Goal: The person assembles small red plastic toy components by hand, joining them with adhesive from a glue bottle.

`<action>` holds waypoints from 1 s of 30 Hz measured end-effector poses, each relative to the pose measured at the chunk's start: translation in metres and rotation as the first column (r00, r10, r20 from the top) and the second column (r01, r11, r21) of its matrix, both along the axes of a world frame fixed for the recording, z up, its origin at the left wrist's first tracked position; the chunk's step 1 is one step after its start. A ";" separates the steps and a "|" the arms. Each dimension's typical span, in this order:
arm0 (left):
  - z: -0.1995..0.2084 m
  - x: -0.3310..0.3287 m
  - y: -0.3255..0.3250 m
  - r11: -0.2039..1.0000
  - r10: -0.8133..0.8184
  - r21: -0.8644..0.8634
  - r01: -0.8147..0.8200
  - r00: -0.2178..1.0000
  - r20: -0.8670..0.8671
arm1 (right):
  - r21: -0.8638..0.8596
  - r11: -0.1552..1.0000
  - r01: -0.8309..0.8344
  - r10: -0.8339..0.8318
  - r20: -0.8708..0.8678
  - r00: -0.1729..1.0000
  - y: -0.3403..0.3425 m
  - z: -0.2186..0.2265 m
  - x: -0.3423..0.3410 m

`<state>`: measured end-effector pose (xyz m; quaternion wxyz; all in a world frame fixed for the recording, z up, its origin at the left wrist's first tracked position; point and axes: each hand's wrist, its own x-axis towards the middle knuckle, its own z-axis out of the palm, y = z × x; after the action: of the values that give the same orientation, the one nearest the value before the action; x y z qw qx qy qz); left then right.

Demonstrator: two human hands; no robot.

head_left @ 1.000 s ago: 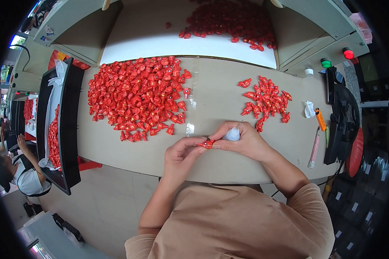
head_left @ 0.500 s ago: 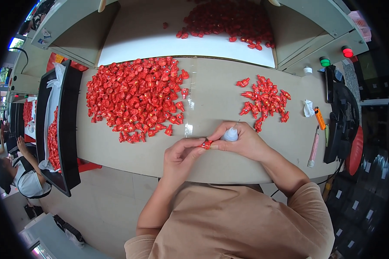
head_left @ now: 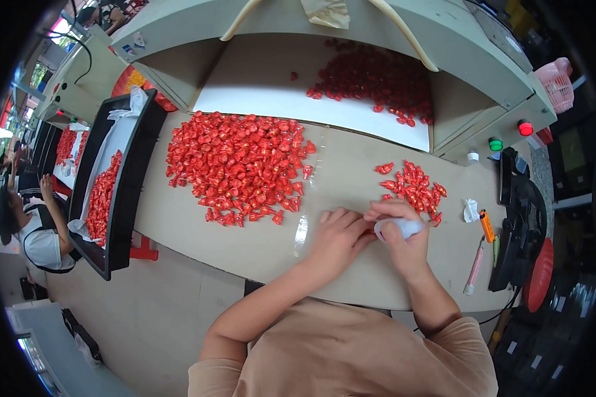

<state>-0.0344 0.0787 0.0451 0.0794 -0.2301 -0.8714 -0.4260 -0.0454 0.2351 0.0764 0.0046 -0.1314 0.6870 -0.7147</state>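
Close together, the two hands meet low over the front part of the worktop (head_left: 271,255), just right of its middle. The left forearm slants up and rightward from a tan sleeve, and the left hand (head_left: 338,243) has its back uppermost, fingers bent and pointing at the other hand. Whether it grips anything is hidden by the fingers, so I cannot tell. The right forearm is bent more steeply, leaning up and leftward; the right hand (head_left: 405,250) is curled around a pale squeeze bottle (head_left: 410,228), whose narrower end points toward the left hand.

Beyond the hands lie red pieces in two groups: a large pile (head_left: 238,165) on the left and a smaller pile (head_left: 414,184) on the right, just behind the right hand. A clear strip of tape (head_left: 301,235) runs between them. Farther right are a crumpled tissue (head_left: 471,210), an orange cutter (head_left: 487,225) and a pink stick (head_left: 474,268).

Behind, an open-fronted booth (head_left: 470,76) holds more red pieces in shadow, with a green button and a red button on its front. At left, a black tray (head_left: 134,188) carries others; past it, a co-worker (head_left: 43,231) wears a dark cap.
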 end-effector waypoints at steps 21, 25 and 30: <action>0.031 -0.057 -0.055 0.943 0.248 -0.177 -0.282 0.950 -0.191 | -0.009 0.994 0.112 -0.109 0.158 0.981 -0.005 -0.039 -0.008; 0.027 -0.018 -0.046 0.901 0.095 0.368 -0.229 0.933 0.347 | 0.019 0.997 0.075 -0.077 0.344 0.936 0.003 0.001 -0.007; 0.001 0.014 -0.058 0.334 -0.477 0.791 -0.513 0.631 0.611 | 0.307 0.936 -0.173 0.157 0.075 0.985 -0.010 0.002 -0.007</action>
<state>-0.0203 0.0207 0.0462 -0.1806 0.0799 -0.3967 -0.8964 -0.0522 0.2254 0.0785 0.1023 -0.1685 0.7777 -0.5970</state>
